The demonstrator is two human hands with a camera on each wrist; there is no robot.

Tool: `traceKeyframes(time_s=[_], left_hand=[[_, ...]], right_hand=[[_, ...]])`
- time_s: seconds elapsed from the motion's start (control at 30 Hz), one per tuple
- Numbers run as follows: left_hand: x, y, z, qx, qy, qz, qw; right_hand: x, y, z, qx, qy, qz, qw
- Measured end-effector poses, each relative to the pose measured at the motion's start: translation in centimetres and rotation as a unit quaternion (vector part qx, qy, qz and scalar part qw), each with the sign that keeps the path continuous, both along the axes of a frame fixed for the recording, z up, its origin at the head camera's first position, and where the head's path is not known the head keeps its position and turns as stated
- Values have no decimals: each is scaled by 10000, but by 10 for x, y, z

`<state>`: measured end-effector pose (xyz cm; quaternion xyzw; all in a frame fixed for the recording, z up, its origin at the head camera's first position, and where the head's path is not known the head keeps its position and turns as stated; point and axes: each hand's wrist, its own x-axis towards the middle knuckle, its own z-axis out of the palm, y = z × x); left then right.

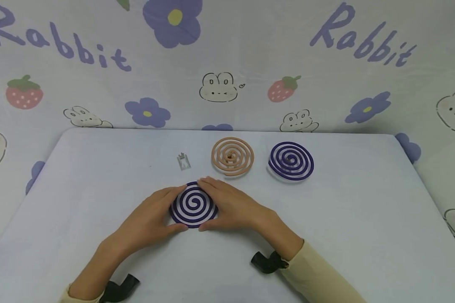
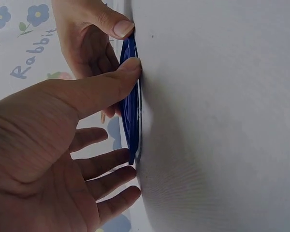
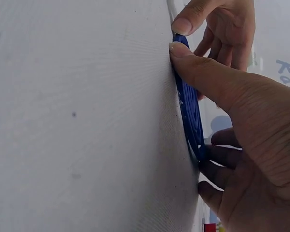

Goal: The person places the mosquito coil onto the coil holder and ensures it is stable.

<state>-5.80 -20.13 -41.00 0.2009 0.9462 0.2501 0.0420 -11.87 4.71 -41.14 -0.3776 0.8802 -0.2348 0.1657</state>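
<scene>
A dark blue mosquito coil lies flat at the table's surface, with both hands around it. My left hand holds its left side, thumb at the near edge and fingers at the far edge. On the opposite side my right hand grips the rim the same way. Both thumbs sit close together along the near rim. Seen edge-on in the left wrist view, the coil runs between thumb and fingertips. The right wrist view shows the coil close against the white cloth.
Behind the hands lies a small metal coil stand. An orange mosquito coil is to its right, and another dark blue coil lies farther right. A white cloth covers the table; a patterned curtain hangs at the back.
</scene>
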Motion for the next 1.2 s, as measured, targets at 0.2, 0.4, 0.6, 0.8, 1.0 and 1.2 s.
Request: traceKeyframes(time_s=[0.2, 0.4, 0.6, 0.8, 1.0, 1.2], left_hand=[[1, -2, -1, -148, -246, 79, 9996], [0, -3, -4, -316, -327, 207, 9987], [-1, -3, -7, -233, -281, 127, 9993], [-3, -3, -6, 93, -286, -15, 9995], [-5, -3, -6, 286, -247, -23, 9993], [-6, -6, -4, 403, -203, 29, 9990]], right_hand=[[-2, -1, -1, -45, 0, 49, 10000], [-2, -2, -1, -118, 115, 145, 9998], [-3, -1, -2, -36, 311, 217, 9993], [-5, 1, -1, -153, 483, 226, 9985], [-4, 0, 0, -251, 532, 303, 9978], [-4, -2, 1, -273, 414, 263, 9984]])
